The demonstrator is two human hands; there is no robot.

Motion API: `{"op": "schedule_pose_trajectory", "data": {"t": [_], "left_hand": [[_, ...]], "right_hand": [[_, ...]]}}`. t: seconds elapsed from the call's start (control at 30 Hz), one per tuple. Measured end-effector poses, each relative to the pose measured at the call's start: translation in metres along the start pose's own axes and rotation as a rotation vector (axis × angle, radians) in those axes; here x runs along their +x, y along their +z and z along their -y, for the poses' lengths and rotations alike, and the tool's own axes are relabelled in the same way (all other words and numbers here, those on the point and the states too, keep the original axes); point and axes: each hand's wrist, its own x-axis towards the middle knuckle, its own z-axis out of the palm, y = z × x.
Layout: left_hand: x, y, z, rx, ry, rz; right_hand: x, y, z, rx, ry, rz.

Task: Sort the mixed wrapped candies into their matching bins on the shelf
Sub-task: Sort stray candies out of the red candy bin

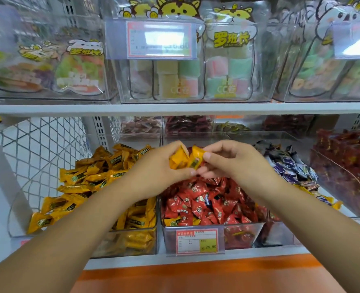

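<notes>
Over the red-candy bin (244, 237), the left hand (153, 172) closes its grip on one orange candy (177, 157). The right hand (231, 163) pinches a second orange candy (196, 159) touching it. The orange-candy bin (132, 244) sits just left.

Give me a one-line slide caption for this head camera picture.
Left hand and right hand hold yellow wrapped candies over the red candy bin, next to the yellow candy bin.
</notes>
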Motion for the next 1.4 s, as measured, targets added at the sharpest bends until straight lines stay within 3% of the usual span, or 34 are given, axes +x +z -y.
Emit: {"op": "schedule_pose_trajectory", "data": {"t": [0.1,0.2,0.27,0.37,0.5,0.63,0.83,1.0,1.07,1.17,1.23,1.4], "left_hand": [[-0.005,-0.034,0.005,0.225,-0.104,-0.126],[-0.013,-0.066,0.033,0.548,-0.331,-0.111],[-0.02,-0.072,0.053,0.57,-0.418,-0.075],[-0.028,-0.066,0.06,0.516,-0.336,-0.071],[-0.028,-0.048,0.039,0.411,-0.099,-0.117],[-0.03,-0.032,0.029,0.329,0.02,-0.027],[-0.031,-0.029,0.027,0.326,-0.04,0.042],[-0.02,-0.015,0.023,0.135,0.025,-0.033],[-0.018,-0.018,0.025,0.137,0.014,-0.065],[-0.016,-0.023,0.027,0.101,-0.024,-0.16],[-0.016,-0.025,0.027,0.073,-0.052,-0.195],[-0.02,-0.025,0.028,0.044,-0.108,-0.206]], "right_hand": [[0.003,0.003,0.001,-0.137,-0.014,0.116],[0.001,0.016,-0.006,-0.567,-0.039,0.435],[0.002,0.028,-0.015,-0.78,-0.047,0.612],[0.008,0.043,-0.025,-1.052,-0.082,0.754],[0.017,0.05,-0.036,-1.317,-0.158,0.792],[0.017,0.046,-0.036,-1.091,-0.187,0.66],[0.019,0.019,-0.016,-0.231,-0.002,0.194],[0.017,0.026,-0.015,0.055,0.086,0.236],[0.017,0.017,-0.011,-0.081,0.112,0.29],[0.011,0.005,-0.013,-0.766,0.11,0.629],[0.006,0.008,-0.014,-1.049,0.167,0.804],[0.012,0.023,-0.02,-1.171,0.173,0.836]]}}
